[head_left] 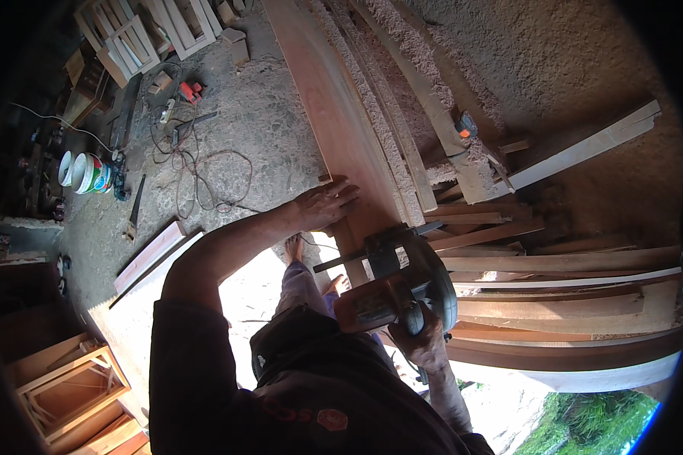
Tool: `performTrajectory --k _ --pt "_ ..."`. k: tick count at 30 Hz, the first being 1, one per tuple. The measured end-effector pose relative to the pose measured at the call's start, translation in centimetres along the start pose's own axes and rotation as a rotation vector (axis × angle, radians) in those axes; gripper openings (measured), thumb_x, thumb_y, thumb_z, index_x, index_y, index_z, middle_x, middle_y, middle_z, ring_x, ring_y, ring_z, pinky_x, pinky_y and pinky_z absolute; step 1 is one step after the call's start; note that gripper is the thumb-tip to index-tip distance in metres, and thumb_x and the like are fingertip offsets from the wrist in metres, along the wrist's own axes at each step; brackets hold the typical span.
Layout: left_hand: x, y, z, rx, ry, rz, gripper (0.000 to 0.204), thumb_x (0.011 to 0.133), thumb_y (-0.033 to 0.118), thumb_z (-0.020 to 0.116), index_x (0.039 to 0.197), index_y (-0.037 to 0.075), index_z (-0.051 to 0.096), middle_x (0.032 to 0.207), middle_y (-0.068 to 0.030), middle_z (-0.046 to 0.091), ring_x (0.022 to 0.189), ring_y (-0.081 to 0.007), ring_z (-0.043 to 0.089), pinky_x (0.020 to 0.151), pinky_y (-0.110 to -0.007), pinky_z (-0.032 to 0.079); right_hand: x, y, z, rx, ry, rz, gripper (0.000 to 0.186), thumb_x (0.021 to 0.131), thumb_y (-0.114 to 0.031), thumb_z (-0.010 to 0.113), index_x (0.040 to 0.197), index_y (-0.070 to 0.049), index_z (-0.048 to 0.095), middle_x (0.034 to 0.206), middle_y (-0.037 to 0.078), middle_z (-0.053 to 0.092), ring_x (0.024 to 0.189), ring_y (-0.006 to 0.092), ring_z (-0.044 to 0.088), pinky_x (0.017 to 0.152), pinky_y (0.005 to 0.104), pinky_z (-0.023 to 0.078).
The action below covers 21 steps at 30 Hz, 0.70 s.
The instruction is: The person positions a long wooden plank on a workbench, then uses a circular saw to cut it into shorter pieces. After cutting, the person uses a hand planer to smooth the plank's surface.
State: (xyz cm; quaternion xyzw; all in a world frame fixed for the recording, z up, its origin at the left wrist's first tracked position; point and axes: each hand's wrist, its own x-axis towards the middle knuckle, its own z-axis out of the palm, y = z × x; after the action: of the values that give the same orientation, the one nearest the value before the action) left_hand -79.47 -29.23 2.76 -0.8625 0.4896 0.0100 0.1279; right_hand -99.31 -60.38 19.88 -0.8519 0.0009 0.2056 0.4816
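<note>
A long reddish-brown wooden plank (328,114) runs from the top of the view down toward my body. My left hand (326,205) rests across its left edge, with the fingers stretched out over the upper face. At the plank's near end sits a dark circular saw (383,299), its base on the wood. The blade and any cut line are hidden beneath the saw's body. My right hand (423,341) is wrapped round the saw's rear handle, with the forearm coming up from below.
Stacked boards (554,303) lie to the right. Sawdust-covered planks (402,68) run beside the worked plank. A small tool with an orange part (464,125) rests on one. On the floor to the left are tangled cords (197,174), a red power tool (191,92) and white buckets (87,173).
</note>
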Motion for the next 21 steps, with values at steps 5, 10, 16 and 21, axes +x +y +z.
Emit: performTrajectory --k 5,10,16,21 --pt "0.0 -0.8 0.1 0.126 -0.006 0.095 0.107 0.077 0.069 0.068 0.156 0.004 0.036 0.161 -0.0122 0.040 0.154 -0.0267 0.028 0.132 -0.044 0.015 0.7 0.4 0.2 -0.072 0.006 -0.022 0.040 0.081 -0.020 0.078 0.112 -0.001 0.063 0.084 0.017 0.072 0.079 0.0348 0.073 0.070 0.0431 0.057" --pt "0.3 -1.9 2.7 0.517 0.140 0.121 0.098 0.080 0.061 0.069 0.155 0.007 0.039 0.160 -0.0110 0.041 0.154 -0.0248 0.029 0.132 -0.041 0.017 2.2 -0.8 0.3 -0.019 -0.005 -0.046 0.040 0.081 -0.018 0.077 0.113 0.001 0.062 0.086 0.019 0.073 0.081 0.0351 0.074 0.071 0.0433 0.058" --pt "0.1 -3.7 2.3 0.039 0.192 0.037 0.098 0.076 0.057 0.076 0.154 0.008 0.041 0.161 -0.0124 0.039 0.154 -0.0271 0.031 0.131 -0.039 0.020 3.8 -2.2 0.8 0.040 0.030 -0.095 0.028 0.081 -0.010 0.076 0.104 -0.001 0.064 0.082 0.011 0.069 0.074 0.0227 0.068 0.069 0.0381 0.053" --pt "-0.3 -5.8 -2.2 -0.161 -0.043 -0.135 0.107 0.068 0.053 0.084 0.151 0.000 0.042 0.161 -0.0182 0.038 0.152 -0.0374 0.033 0.129 -0.047 0.022 5.0 -2.9 1.0 0.031 0.037 -0.091 0.031 0.081 -0.009 0.076 0.109 -0.001 0.064 0.085 0.012 0.070 0.078 0.0238 0.069 0.073 0.0394 0.054"
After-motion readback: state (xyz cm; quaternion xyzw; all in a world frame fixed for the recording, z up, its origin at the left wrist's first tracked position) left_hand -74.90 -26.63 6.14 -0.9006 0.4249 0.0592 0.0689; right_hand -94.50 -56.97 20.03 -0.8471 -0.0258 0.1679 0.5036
